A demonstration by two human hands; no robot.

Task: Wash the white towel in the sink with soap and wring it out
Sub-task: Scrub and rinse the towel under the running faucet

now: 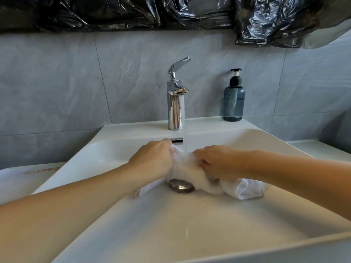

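Grey stone-look wall tiles (57, 82) with pale veining and thin grout lines fill the background, smooth and matte. Above them hangs crinkled black plastic sheeting (133, 12), glossy and heavily creased, with a lower flap at the upper right.

Below, a wide rectangular sink (171, 224) of glossy white ceramic slopes gently toward its drain, with a flat ledge at the back and a thick front rim. To its left lies a flat white surface with faint orange lettering (38, 170), too blurred to read.

Two bare forearms reach in from the left and right edges. The left hand (153, 158) is curled knuckles-up around one bunched end of the white towel (190, 172), and the right hand (214, 163) clenches the other part of it, fingers folded under into the cloth. The towel is soft, wet and crumpled, stretched between the hands just above the basin floor directly under the stream, with a folded tail trailing to the right beneath the right wrist and a thin corner lying under the left wrist.

A tall chrome faucet (174, 109) stands on the back ledge, mirror-bright, with a flared cylindrical body and raised lever handle; a clear stream of water (184, 141) falls from its spout onto the towel. A translucent blue-grey soap bottle (234, 103), rounded, with a black pump, stands on the ledge to the right. The round metal drain (181, 186) sits just in front of the towel, and a small chrome overflow slot (177, 140) is set in the back wall.
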